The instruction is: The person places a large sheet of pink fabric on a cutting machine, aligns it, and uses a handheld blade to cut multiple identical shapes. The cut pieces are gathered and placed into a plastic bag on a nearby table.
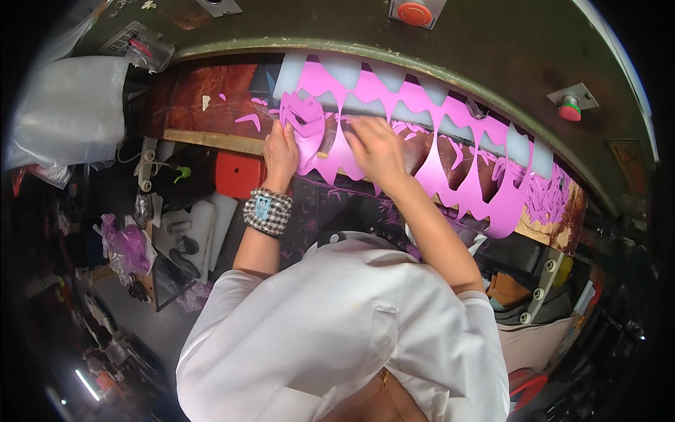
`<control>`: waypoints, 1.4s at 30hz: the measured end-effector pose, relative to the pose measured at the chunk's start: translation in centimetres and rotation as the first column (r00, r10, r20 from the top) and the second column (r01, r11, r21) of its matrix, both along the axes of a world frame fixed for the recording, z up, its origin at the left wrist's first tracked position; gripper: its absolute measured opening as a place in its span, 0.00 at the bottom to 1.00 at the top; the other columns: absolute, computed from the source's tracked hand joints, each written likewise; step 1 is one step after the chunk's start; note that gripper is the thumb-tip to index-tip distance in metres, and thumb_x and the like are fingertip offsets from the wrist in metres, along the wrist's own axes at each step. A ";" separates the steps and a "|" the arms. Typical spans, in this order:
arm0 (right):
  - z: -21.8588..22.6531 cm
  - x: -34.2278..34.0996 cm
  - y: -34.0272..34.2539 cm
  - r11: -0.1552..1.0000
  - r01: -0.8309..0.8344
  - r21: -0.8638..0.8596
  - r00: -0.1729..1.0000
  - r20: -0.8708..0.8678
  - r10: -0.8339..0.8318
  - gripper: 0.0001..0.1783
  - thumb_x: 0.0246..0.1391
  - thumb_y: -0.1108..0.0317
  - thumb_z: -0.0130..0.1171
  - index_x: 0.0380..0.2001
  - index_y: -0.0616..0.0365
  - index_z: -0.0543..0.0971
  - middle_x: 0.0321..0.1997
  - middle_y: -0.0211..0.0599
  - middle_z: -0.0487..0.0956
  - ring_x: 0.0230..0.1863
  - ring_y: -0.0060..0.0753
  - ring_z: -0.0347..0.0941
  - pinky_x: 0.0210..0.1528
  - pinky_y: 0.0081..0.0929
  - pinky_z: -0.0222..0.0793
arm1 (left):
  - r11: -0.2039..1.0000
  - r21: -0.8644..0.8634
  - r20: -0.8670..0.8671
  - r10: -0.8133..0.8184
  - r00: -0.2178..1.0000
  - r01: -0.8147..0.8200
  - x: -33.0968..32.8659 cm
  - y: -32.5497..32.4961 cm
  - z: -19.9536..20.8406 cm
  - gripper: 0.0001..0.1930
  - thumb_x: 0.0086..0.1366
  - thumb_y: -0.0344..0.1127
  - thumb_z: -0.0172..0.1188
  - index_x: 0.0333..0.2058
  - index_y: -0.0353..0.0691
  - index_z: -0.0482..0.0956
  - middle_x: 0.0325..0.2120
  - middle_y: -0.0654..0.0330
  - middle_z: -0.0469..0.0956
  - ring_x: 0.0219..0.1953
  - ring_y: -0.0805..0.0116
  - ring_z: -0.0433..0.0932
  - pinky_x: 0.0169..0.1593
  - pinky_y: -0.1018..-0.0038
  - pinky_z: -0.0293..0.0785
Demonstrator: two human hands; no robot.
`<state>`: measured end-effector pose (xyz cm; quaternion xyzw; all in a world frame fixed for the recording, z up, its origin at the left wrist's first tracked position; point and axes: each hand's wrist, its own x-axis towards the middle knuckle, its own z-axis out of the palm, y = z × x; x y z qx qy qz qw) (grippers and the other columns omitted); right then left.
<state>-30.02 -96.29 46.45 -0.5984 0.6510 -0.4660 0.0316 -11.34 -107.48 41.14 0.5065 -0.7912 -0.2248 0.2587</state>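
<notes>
My left hand (281,153) grips a loose stack of curved pink cut pieces (304,116) by its left side. My right hand (378,146) is just to the right of it, fingers bent, with thumb and fingertips at a thin strip of the punched pink sheet (443,184); the exact grip is partly hidden. Large wavy-edged openings run along this sheet, which stretches to the right across the work surface and hangs over its near edge. Under its far side lies a pale whitish block (406,112).
A green machine beam (492,56) spans the far side, carrying a red button (413,13) and another red-green button (569,109). Pink scraps (548,197) pile up at the right. A red stool (239,174) stands below the table's left part. Clear plastic sheeting (67,109) hangs at left.
</notes>
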 end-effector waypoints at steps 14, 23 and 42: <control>-0.1 7.5 0.7 0.906 -0.262 0.332 0.949 -0.080 0.304 0.04 0.42 0.72 0.60 0.22 0.61 0.77 0.25 0.45 0.78 0.28 0.49 0.75 0.31 0.40 0.72 | 0.982 -0.185 0.047 0.048 0.998 -0.039 6.9 9.5 0.0 0.11 0.68 0.37 0.45 0.33 0.35 0.69 0.24 0.42 0.72 0.27 0.40 0.69 0.33 0.53 0.63; 6.3 -0.3 14.6 0.992 0.091 0.089 0.996 0.004 -0.092 0.18 0.47 0.68 0.61 0.42 0.63 0.77 0.42 0.46 0.76 0.45 0.48 0.71 0.47 0.40 0.67 | 0.979 0.012 -0.560 0.175 0.809 -0.204 20.2 0.6 -1.8 0.15 0.70 0.40 0.44 0.41 0.34 0.75 0.39 0.59 0.76 0.38 0.71 0.74 0.38 0.73 0.72; 1.4 -7.6 19.8 0.901 0.432 -0.045 0.515 0.832 -0.206 0.43 0.54 0.74 0.60 0.66 0.66 0.47 0.54 0.50 0.71 0.54 0.34 0.69 0.58 0.28 0.63 | 0.784 -0.146 -0.261 -0.619 0.741 0.604 -16.1 16.2 7.5 0.13 0.68 0.40 0.47 0.38 0.36 0.75 0.32 0.47 0.76 0.36 0.50 0.76 0.40 0.62 0.71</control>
